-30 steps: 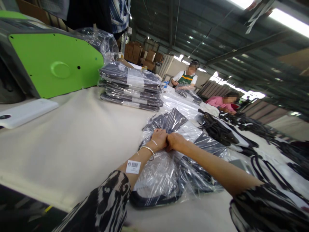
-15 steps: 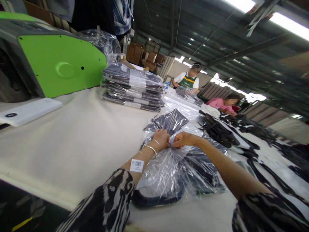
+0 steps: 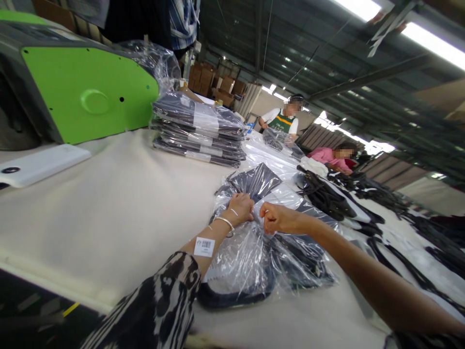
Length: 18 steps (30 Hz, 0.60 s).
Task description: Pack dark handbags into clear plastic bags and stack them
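Observation:
A clear plastic bag (image 3: 250, 252) holding a folded dark item with a black strap lies on the cream table (image 3: 119, 213) in front of me. My left hand (image 3: 240, 208) is closed on the bag's upper part and presses it down. My right hand (image 3: 278, 219) is closed in a pinch on the plastic film just to the right, lifted a little off the bag. A silver bangle and a white barcode sticker (image 3: 204, 246) are on my left forearm.
A stack of bagged dark items (image 3: 198, 128) stands further back, beside a green machine (image 3: 83, 92). A white flat device (image 3: 39, 165) lies at left. Loose black straps (image 3: 327, 194) and clear bags cover the right side. Two other people work at the far end.
My hands were pressed together on the bag; my right hand has since pulled away to the right, pinching the plastic. My left hand stayed in place.

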Available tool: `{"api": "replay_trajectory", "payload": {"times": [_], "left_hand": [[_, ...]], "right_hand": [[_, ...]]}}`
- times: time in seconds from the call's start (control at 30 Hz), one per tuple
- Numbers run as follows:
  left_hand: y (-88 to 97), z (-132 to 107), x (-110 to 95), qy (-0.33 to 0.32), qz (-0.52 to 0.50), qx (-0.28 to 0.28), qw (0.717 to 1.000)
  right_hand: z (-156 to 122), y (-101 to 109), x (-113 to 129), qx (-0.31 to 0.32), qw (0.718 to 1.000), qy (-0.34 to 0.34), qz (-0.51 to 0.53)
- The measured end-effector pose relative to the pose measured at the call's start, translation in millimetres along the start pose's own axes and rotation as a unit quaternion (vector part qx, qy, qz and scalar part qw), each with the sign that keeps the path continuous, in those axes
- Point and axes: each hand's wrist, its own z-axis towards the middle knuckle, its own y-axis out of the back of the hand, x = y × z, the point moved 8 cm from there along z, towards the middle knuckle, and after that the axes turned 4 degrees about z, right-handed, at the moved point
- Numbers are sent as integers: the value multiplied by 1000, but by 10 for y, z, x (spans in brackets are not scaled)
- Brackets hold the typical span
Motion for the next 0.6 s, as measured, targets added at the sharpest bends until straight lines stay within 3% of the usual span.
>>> {"api": "replay_trajectory", "payload": {"times": [0.17, 0.4, 0.6], "left_hand": [[-10, -10, 2, -1, 4, -3, 1000], [5, 6, -7, -6, 5, 12, 1000], [-13, 14, 8, -5, -3, 2, 1000]], "right_hand": [[-135, -232, 171, 89, 994, -5, 60], [-188, -268, 189, 81, 993, -1, 84], [-59, -322, 107, 74, 996, -4, 56]]}}
